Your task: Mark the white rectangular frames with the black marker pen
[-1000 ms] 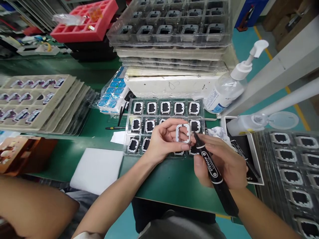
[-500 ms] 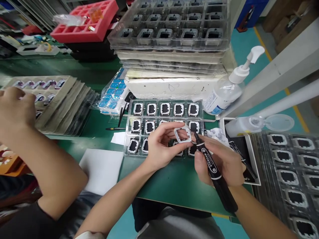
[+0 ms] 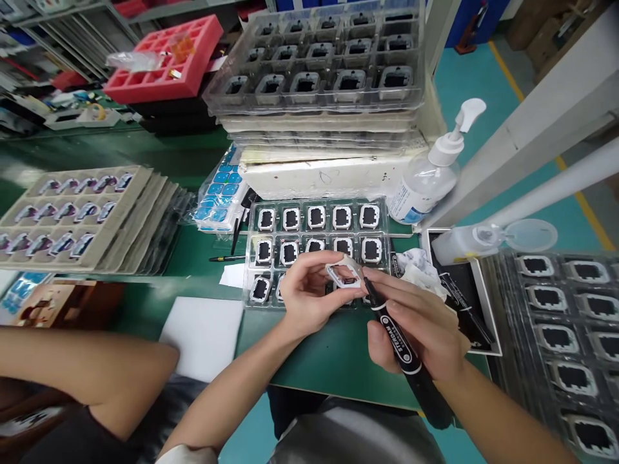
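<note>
Between the thumb and fingers of my left hand (image 3: 309, 293) is a pale square metal frame (image 3: 342, 274), tilted, with an open middle. My right hand (image 3: 420, 322) grips a black marker (image 3: 399, 341), its dark tip at the frame's right edge. Whether tip and frame touch is too small to tell. Under and behind both hands lies a clear plastic tray (image 3: 328, 230) with rows of similar frames around black centres; my hands hide part of its front row.
Stacked trays (image 3: 309, 106) stand behind, a pump bottle (image 3: 425, 177) at back right, more trays (image 3: 556, 338) at far right. An open box (image 3: 498, 332) holds black pens. A person's arm (image 3: 97, 367) reaches in at left, near a white sheet (image 3: 206, 332) and a beige tray stack (image 3: 111, 248).
The frame in my left hand has tilted to a flatter angle, and both hands sit slightly further left in view. The other person's arm at left has lowered away from the beige trays.
</note>
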`<action>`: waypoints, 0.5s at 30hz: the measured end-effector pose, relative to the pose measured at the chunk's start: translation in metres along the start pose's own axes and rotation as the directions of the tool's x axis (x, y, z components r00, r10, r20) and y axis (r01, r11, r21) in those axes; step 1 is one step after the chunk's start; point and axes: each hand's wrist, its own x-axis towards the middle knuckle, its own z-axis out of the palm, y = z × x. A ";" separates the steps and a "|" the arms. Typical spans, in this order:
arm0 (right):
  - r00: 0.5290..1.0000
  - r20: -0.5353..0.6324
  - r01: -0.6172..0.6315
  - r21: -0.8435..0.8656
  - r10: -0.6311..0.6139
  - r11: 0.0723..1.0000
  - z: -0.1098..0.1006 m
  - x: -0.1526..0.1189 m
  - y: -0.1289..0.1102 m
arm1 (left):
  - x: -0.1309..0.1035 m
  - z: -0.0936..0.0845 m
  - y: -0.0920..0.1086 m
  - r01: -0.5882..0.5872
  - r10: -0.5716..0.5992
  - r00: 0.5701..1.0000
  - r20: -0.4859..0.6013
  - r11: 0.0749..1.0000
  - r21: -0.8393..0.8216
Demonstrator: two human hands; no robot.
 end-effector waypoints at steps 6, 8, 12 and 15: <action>1.000 -0.010 0.024 -0.022 -0.024 0.999 -0.004 0.001 -0.004 | -0.003 0.000 -0.007 0.013 -0.007 0.998 0.058 0.994 -0.111; 0.999 -0.019 0.031 -0.015 -0.031 0.999 -0.004 0.000 -0.004 | -0.005 -0.001 -0.010 0.035 -0.021 0.996 0.088 0.987 -0.154; 0.999 -0.021 0.027 -0.007 -0.027 1.000 -0.002 0.000 -0.005 | -0.008 -0.003 -0.014 0.096 -0.071 0.988 0.134 0.978 -0.186; 0.999 -0.033 0.041 -0.015 -0.042 0.999 -0.001 0.000 -0.004 | -0.009 -0.004 -0.015 0.106 -0.081 0.987 0.141 0.978 -0.178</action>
